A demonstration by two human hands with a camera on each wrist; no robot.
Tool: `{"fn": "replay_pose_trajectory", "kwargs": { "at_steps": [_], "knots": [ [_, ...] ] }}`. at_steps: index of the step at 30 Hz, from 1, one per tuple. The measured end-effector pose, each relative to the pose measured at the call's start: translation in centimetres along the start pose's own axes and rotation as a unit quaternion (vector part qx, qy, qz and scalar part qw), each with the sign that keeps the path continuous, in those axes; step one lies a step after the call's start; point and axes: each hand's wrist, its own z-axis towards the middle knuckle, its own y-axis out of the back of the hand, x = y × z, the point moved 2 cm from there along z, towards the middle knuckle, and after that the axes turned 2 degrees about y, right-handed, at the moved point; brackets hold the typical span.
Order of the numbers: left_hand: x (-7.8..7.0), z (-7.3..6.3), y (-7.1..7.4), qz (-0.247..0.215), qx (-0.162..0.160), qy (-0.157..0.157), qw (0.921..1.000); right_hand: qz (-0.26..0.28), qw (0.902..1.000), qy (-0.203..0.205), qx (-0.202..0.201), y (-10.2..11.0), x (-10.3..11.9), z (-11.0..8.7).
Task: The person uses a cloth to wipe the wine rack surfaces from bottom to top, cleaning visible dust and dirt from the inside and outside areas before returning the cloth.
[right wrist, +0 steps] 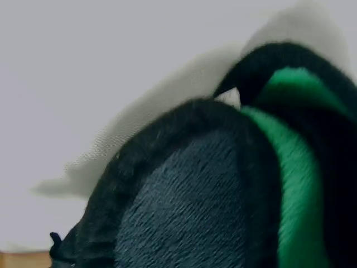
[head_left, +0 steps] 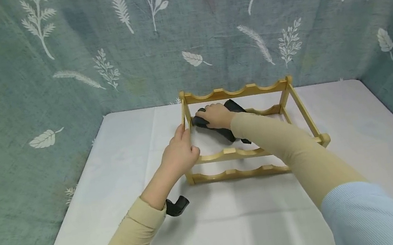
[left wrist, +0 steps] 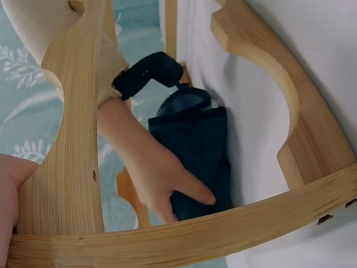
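A wooden wine rack (head_left: 230,152) with scalloped rails stands on the white table. Inside its frame, my right hand (head_left: 217,115) holds a dark fabric item (head_left: 202,122), its thumb and fingers spread over the surface. The right wrist view gives a close look at that item (right wrist: 184,206): rounded, fuzzy and black-edged, with a green strip (right wrist: 298,184) beside it; its exact kind is hard to tell. My left hand (head_left: 178,153) grips the rack's left side, thumb on the inner side of the bar. In the left wrist view only part of this hand (left wrist: 10,192) shows, against the wood.
A dark wrist strap (left wrist: 148,72) is around the right wrist, and a black wrist camera part (head_left: 177,206) shows beside the left forearm. The white tablecloth (head_left: 237,228) extends in front of the rack. A patterned green-grey curtain (head_left: 154,56) hangs behind.
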Motion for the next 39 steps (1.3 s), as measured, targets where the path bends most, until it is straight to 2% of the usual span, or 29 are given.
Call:
{"fn": "replay_pose_trajectory", "kwargs": {
  "at_steps": [5,8,15,17,19,21,24,28,32,39],
  "knots": [
    [-0.3,-0.3,-0.3,-0.011,-0.001,0.002,0.9999,0.028,0.999,-0.02,0.03,-0.6,-0.6,0.1],
    [-0.3,-0.5,-0.5,-0.014,-0.007,-0.002,0.9999,0.022,0.9992,-0.01,0.032,-0.8,-0.6,0.1],
    [-0.5,-0.6,-0.9,-0.022,-0.013,-0.009,0.9996,-0.04,0.9973,0.052,-0.033,-1.5,0.0,0.1],
    [-0.5,-0.6,-0.9,-0.022,-0.015,-0.011,0.9996,-0.059,0.9954,0.066,-0.037,-1.6,0.1,0.2],
    [-0.5,-0.6,-0.8,-0.022,-0.015,-0.01,0.9996,-0.069,0.9946,0.074,-0.022,-1.5,0.2,0.5],
    [-0.4,-0.6,-0.7,-0.021,-0.014,-0.006,0.9997,-0.071,0.9949,0.071,0.008,-1.4,0.1,0.7],
    [-0.4,-0.4,-0.6,-0.024,-0.006,0.002,0.9997,-0.075,0.9936,0.052,0.067,-1.2,-0.4,0.8],
    [-0.4,-0.2,-0.4,-0.035,0.004,0.01,0.9993,-0.101,0.9865,0.031,0.125,-1.0,-1.9,0.2],
    [-0.5,-0.1,-0.2,-0.039,0.005,0.019,0.9991,-0.103,0.9824,0.021,0.154,-0.9,-3.3,-0.9],
    [-0.3,0.0,-0.1,-0.019,-0.001,0.025,0.9995,-0.1,0.9769,0.012,0.189,-0.7,-4.5,-2.8]
  ]
}}
